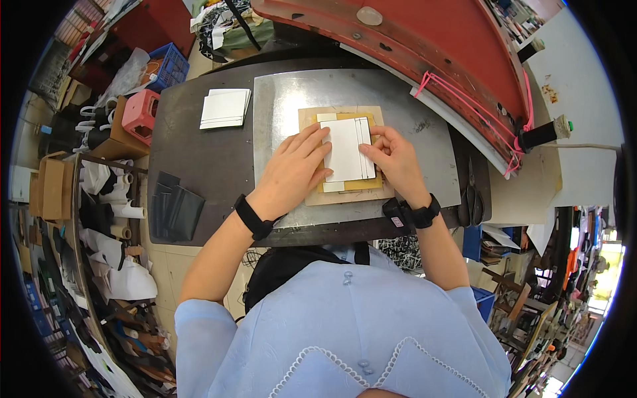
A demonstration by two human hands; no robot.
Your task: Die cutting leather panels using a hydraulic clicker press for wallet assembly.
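A white rectangular card point(345, 147) with dark lines along its right edge lies on a yellow template point(375, 119) over a tan board point(381, 196) on a metal plate point(285, 93). My left hand point(295, 166) rests with fingers extended on the card's left edge. My right hand point(391, 159) grips the card's right edge between thumb and fingers. Cream strips point(326, 117) show at the template's top and bottom. A stack of white cards point(224, 107) lies at the back left, and several dark pieces point(178, 209) lie at the left front of the dark table point(192, 152).
A large red machine panel point(451, 40) with pink cord overhangs the back right. Scissors point(471, 202) lie near the right edge. A pink stool point(139, 116), cardboard boxes point(53, 186), a blue crate point(166, 66) and shelves with rolled material point(123, 212) are left of the table.
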